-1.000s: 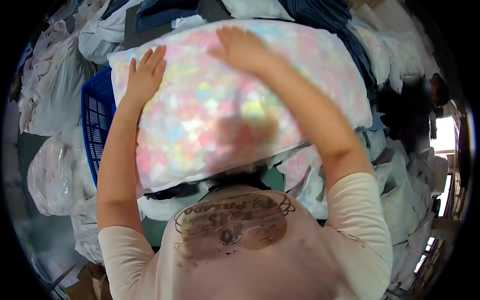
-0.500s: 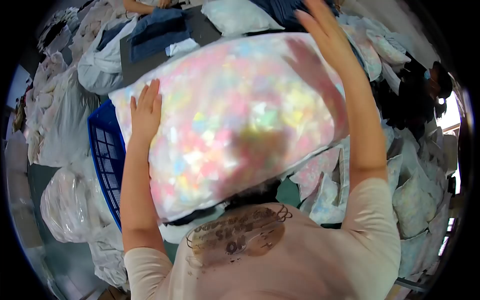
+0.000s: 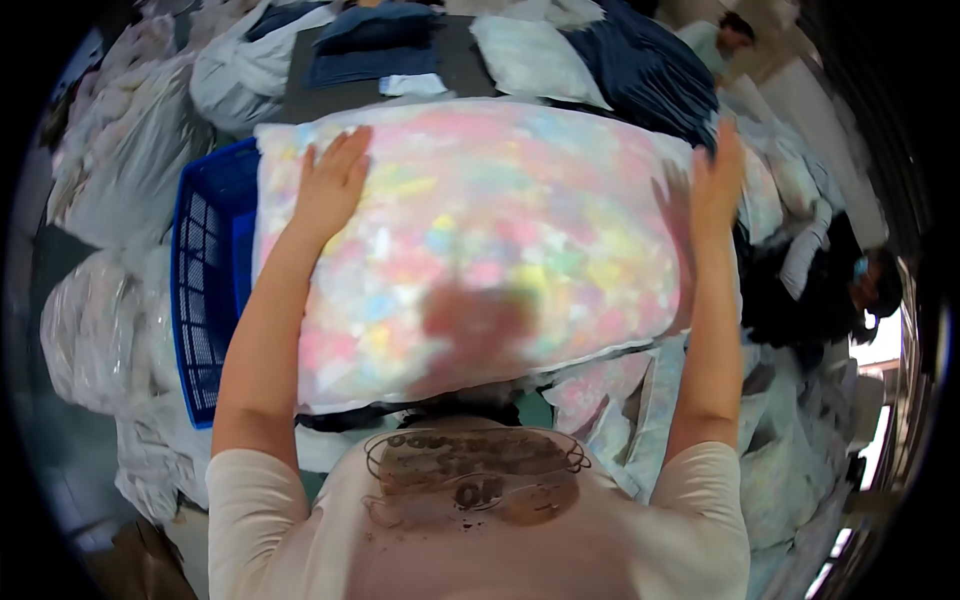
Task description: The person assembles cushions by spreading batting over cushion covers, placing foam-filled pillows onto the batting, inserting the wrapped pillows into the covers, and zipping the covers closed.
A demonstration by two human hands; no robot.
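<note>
Pillow (image 3: 500, 225) under the left hand (image 3: 333, 188) partly hides the blue basket (image 3: 192, 270).

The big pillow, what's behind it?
Past the big pillow is a grey table with blue cloth and a small pillow. The big pillow covers whatever lies under its far edge, so that can't be seen.

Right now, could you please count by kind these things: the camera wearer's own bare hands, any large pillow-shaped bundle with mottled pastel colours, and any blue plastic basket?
Left hand and right hand, both bare: 2
Large pillow-shaped bundle with mottled pastel colours: 1
Blue plastic basket with slotted wall: 1
Total: 4
</note>
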